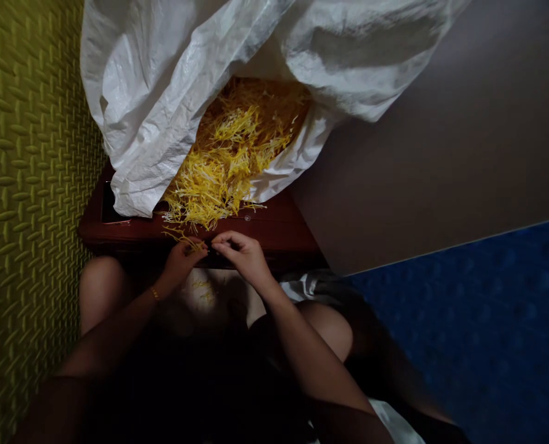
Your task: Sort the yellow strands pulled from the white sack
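Note:
A heap of thin yellow strands with pale tips (214,179) spills from the mouth of a large white woven sack (158,123) onto a dark red table (279,225). Just below the heap, at the table's near edge, my left hand (182,262) pinches a few yellow strands that stick out to the upper left. Close to its right, my right hand (244,253) has thumb and forefinger pressed together. Whatever lies between those fingertips is too small and dark to make out. The two hands' fingertips are nearly touching.
A dark flat object (110,206) lies partly under the sack at the table's left. A yellow textured surface (29,185) runs along the left. A grey-brown panel (422,154) stands at right, above a blue surface (496,308). Loose strands (205,290) lie on something pale between my knees.

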The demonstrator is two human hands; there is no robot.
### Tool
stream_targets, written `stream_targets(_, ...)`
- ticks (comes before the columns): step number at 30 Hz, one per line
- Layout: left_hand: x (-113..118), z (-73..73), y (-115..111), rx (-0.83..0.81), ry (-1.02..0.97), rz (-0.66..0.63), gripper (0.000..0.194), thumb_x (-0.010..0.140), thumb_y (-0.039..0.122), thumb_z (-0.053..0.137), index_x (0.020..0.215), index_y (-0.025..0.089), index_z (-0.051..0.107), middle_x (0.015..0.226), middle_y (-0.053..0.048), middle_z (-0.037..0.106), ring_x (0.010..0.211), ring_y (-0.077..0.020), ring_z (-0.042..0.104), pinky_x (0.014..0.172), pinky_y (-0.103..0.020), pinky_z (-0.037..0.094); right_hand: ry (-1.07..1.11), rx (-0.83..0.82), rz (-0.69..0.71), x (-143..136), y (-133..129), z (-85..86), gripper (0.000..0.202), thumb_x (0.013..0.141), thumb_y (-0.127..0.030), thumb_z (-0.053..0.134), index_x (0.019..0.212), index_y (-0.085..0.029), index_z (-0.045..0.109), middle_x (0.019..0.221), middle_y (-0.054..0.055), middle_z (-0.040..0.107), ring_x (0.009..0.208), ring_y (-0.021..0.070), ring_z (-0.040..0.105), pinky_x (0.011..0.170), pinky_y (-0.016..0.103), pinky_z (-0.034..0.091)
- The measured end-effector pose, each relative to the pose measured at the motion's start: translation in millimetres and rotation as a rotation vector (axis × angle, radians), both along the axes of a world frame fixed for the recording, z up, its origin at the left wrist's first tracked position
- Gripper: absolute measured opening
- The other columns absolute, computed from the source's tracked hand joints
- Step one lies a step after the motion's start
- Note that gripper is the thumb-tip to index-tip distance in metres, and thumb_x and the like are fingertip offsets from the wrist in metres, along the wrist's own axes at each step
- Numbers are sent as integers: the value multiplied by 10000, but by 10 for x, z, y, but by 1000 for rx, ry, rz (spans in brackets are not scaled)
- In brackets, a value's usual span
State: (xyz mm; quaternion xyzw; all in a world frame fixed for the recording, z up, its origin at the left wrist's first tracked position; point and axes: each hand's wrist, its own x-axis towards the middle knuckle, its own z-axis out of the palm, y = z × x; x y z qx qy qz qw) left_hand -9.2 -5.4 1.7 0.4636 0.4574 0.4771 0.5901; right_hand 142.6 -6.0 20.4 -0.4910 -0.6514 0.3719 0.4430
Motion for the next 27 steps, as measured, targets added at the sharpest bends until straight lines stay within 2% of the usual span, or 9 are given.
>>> stream_targets(3, 14, -2, -6, -13, -94, -107, 209, 718, 321, 609, 807, 135, 575, 708, -15, 608, 669, -110, 572, 676, -253, 468, 42, 42, 44, 11, -13, 50, 191, 780, -289, 525, 921, -213, 628, 907, 34, 572, 709, 125, 540, 676, 274, 438)
stream_targets(6, 60, -33, -11, 5, -105, -152, 217, 727, 326, 599, 833, 139, 562, 746, -19, 605, 645, -102, 565, 602, -233, 482, -3, 53, 142, -20, -49, 102, 302, 767, -266, 543, 1063, -243, 595, 1074, 54, 529, 819, 141, 544, 704, 278, 441)
stream_targets(8, 88, -70, -19, 25, -84, -125, 209, 682, 267, 643, 826, 151, 546, 797, -10, 596, 669, -96, 562, 584, -215, 483, -47, 65, 158, -43, -63, 118, 292, 746, -272, 586, 1036, -242, 612, 1027, 50, 546, 852, 153, 533, 732, 283, 435)
stream_targets(11, 93, -115, -34, 28, -55, -147, 237, 643, 205, 663, 836, 162, 533, 819, 2, 582, 710, -101, 564, 630, -232, 497, -45, 90, 141, -43, -46, 101, 127, 742, -299, 611, 831, -218, 650, 883, 37, 566, 848, 161, 531, 772, 296, 420)
stream_targets(13, 67, -117, -34, 40, -43, -181, 204, 665, 211, 637, 844, 162, 553, 819, 2, 584, 719, -106, 567, 676, -254, 495, -3, 71, 110, -21, -18, 70, 115, 740, -317, 615, 727, -204, 630, 818, 28, 568, 803, 154, 530, 745, 291, 418)
stream_targets(15, 29, -96, -19, 30, -39, -170, 137, 710, 211, 573, 837, 162, 589, 817, -5, 596, 720, -109, 567, 692, -252, 481, 96, 2, 45, 6, 11, 33, 144, 732, -341, 620, 714, -199, 612, 758, 11, 567, 725, 134, 517, 692, 273, 416)
stream_targets(17, -4, -61, 3, -50, -55, -132, 135, 730, 182, 502, 803, 159, 613, 792, -13, 604, 698, -106, 564, 664, -237, 466, 229, -102, -8, 23, 30, -4, 170, 718, -362, 628, 732, -194, 604, 697, -9, 556, 642, 110, 492, 626, 247, 403)
stream_targets(21, -5, 1, 7, -211, -98, -150, 108, 708, 182, 500, 739, 151, 599, 718, -12, 591, 635, -97, 546, 599, -217, 432, 411, -249, -3, 2, 33, -52, 205, 691, -370, 654, 765, -183, 614, 666, -26, 554, 574, 80, 474, 558, 214, 378)
stream_targets(27, 34, 10, -50, 0, 52, -105, 186, 621, 282, 671, 685, 139, 570, 647, 28, 543, 586, -68, 456, 584, -196, 372, 470, -262, 2, -58, 22, -86, 210, 673, -361, 679, 772, -184, 624, 701, -28, 574, 569, 66, 481, 561, 203, 380)
